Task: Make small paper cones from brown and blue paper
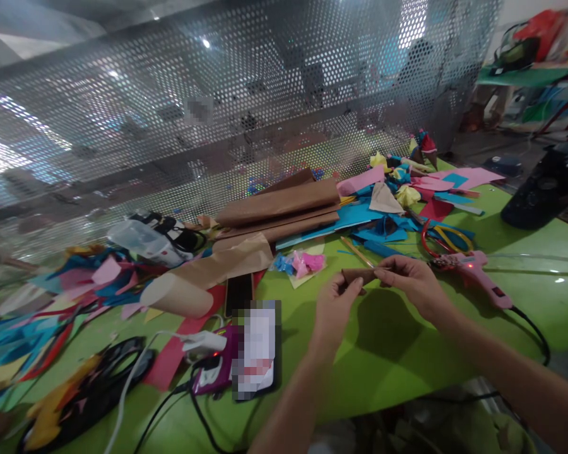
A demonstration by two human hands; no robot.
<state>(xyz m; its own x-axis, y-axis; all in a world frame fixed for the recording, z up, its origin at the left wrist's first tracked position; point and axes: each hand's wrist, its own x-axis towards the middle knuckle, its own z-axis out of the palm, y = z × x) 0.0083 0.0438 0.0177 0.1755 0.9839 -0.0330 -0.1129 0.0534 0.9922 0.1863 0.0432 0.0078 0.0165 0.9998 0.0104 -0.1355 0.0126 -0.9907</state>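
Note:
A small piece of brown paper, which looks rolled into a narrow cone, is held just above the green table. My left hand is closed around its wider end. At the narrow end, the fingers of my right hand pinch the paper. Just beyond the fingers lies a thin yellowish stick like a pencil. A pink glue gun with a glowing red light rests to the right of my right hand. Small blue and pink paper pieces lie on a scrap left of the paper.
Folded brown paper and coloured scraps line the back. Red-and-yellow-handled scissors lie behind the glue gun. A phone, a power strip with cords and a cardboard tube sit left. A dark bottle stands right; a perforated metal screen borders the table.

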